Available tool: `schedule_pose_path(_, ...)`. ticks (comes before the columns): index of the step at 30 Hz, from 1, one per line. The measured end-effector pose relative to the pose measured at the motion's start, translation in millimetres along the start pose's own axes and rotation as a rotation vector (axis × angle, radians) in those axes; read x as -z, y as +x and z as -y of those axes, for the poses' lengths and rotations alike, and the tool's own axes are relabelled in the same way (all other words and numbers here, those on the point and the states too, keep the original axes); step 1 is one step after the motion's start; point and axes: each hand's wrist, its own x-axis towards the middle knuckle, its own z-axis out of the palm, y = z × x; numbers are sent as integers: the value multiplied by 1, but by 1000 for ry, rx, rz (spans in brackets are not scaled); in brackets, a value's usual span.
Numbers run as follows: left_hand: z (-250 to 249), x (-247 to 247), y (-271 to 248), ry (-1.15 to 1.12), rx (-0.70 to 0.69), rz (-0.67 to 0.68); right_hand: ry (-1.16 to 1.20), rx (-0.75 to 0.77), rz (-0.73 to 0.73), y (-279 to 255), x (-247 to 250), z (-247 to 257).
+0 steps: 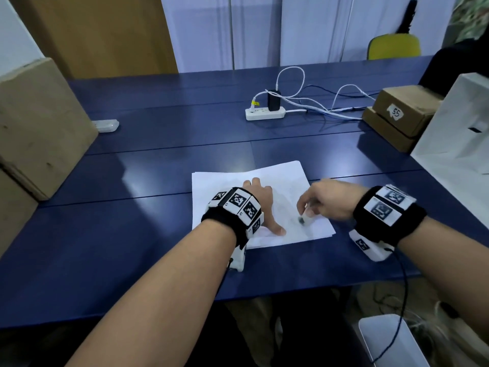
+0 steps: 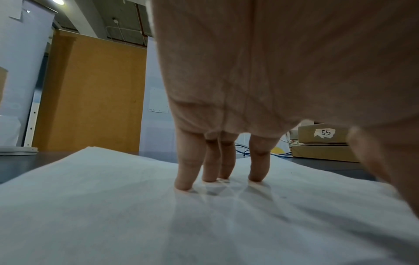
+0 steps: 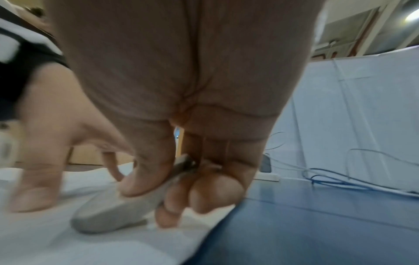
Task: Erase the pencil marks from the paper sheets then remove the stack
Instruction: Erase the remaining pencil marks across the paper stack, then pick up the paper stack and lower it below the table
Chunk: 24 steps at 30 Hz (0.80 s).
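I am pressing my left hand [image 1: 260, 205], fingers straight, onto the paper stack [image 1: 280, 176] lying at centre frame on the blue table [image 1: 158, 234]. My right hand [image 1: 328, 200] is pinching a grey-white eraser [image 3: 108, 217], its tip touching the top sheet's lower right part.

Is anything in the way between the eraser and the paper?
Nothing visible. The right hand pinches the eraser, its tip down on the paper. The left hand presses the paper beside it.
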Motion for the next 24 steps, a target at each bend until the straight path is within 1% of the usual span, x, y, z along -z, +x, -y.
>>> schedule_pose_path(1, 0, -1, 0, 11, -1, -5, -1, 16, 35, -4, -4, 3)
schedule_pose_path(3, -2, -3, -1, 16, -5, -9, 20, 1, 30, -11, -7, 5)
schedule_pose_path(5, -1, -4, -4, 7, -3, -14, 86, -14, -52, -11, -4, 1)
schedule_pose_path(8, 5, -10, -12, -67, -16, -64, 286, -85, -227, -18, 0, -14)
schedule_pose_path(11, 24, -13, -25, -262, 7, -206, 419, -244, -360, -22, 3, -40)
schedule_pose_path(13, 45, -16, -33, -364, 75, -298, 478, -381, -409, -21, 1, -59)
schedule_pose_path(14, 58, -19, -36, -391, 120, -317, 489, -445, -416, -21, -2, -67)
schedule_pose_path(15, 70, -22, -39, -396, 177, -321, 504, -502, -404, -21, -6, -74)
schedule_pose_path(17, 92, -29, -47, -354, 312, -298, 563, -566, -375, -22, -9, -79)
schedule_pose_path(18, 101, -33, -50, -326, 372, -274, 554, -577, -367, -23, -7, -78)
schedule_pose_path(20, 113, -41, -51, -324, 472, -215, 365, -607, -339, -24, -2, -70)
schedule_pose_path(21, 117, -44, -50, -343, 513, -200, 262, -607, -347, -25, 2, -61)
schedule_pose_path(22, 118, -46, -49, -372, 548, -191, 210, -587, -362, -25, 4, -50)
schedule_pose_path(24, 116, -44, -44, -452, 608, -201, 224, -530, -336, -20, 5, -28)
